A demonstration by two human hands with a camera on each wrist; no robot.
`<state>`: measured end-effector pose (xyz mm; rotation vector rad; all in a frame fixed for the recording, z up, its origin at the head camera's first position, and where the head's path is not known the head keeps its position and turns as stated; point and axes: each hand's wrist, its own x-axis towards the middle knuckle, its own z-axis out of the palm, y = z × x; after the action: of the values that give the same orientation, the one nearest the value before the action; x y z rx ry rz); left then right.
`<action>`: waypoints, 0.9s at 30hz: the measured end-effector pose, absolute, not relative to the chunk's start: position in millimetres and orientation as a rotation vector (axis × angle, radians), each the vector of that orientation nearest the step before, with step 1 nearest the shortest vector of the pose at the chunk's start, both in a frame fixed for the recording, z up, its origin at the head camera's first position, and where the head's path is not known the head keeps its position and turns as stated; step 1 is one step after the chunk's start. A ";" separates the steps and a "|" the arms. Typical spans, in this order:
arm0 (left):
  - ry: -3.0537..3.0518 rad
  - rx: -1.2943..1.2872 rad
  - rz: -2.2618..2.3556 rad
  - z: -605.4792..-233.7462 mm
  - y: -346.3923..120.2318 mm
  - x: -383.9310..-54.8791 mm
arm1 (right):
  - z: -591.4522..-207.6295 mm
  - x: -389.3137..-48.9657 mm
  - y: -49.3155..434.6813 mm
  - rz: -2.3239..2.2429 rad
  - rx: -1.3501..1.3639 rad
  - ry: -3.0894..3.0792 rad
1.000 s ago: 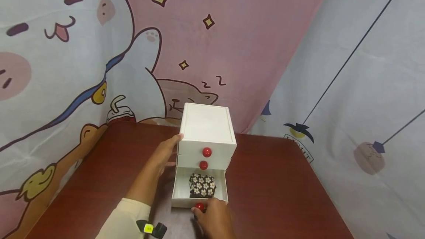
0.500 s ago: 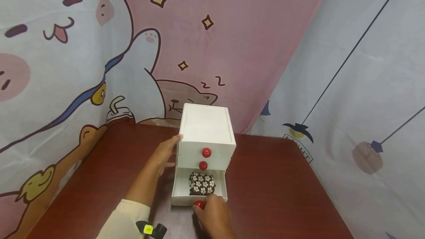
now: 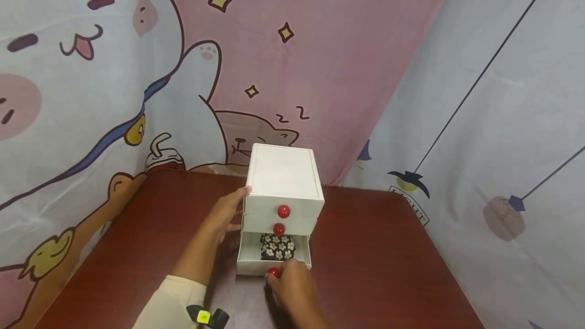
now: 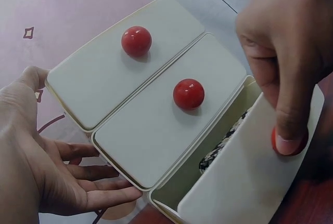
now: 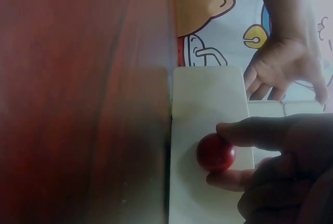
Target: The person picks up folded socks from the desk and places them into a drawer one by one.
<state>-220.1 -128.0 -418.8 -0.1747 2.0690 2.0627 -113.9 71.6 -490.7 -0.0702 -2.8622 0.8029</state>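
A small white drawer unit [image 3: 285, 171] with red ball knobs stands on the table. Its bottom drawer [image 3: 251, 267] is partly pulled out and holds a folded black item with white flowers [image 3: 278, 247], whose kind I cannot tell. My right hand [image 3: 294, 283] pinches the bottom drawer's red knob [image 5: 215, 153] between thumb and finger. Against the unit's left side rests my left hand [image 4: 67, 167], its fingers fairly straight and spread, the thumb near the top edge. The two upper drawers [image 4: 127, 63] are closed.
The dark red-brown table [image 3: 379, 258] extends to both sides of the unit. Behind it hangs a cartoon-printed cloth [image 3: 320, 65] in pink and white. A dark band with a yellow-marked device [image 3: 204, 316] is on the left wrist.
The bottom drawer has slid further into the unit, with my right hand moving along on its knob. More of the flowered item's back is covered. My left hand stays in place.
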 end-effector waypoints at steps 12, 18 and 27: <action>2.048 -0.162 2.085 -416.5 -129.9 -218.4 | -487.9 -134.2 64.6 0.783 -0.092 -2.867; 2.042 -0.167 2.098 -417.9 -129.8 -217.6 | -487.7 -145.1 63.8 0.773 -0.084 -2.874; 2.048 -0.192 2.078 -419.3 -128.0 -220.0 | -492.6 -157.5 61.7 0.739 -0.100 -2.870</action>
<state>-220.0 -128.0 -419.3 -0.1919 2.0478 2.0780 -157.5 61.7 -492.6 -0.1003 -2.8698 0.7388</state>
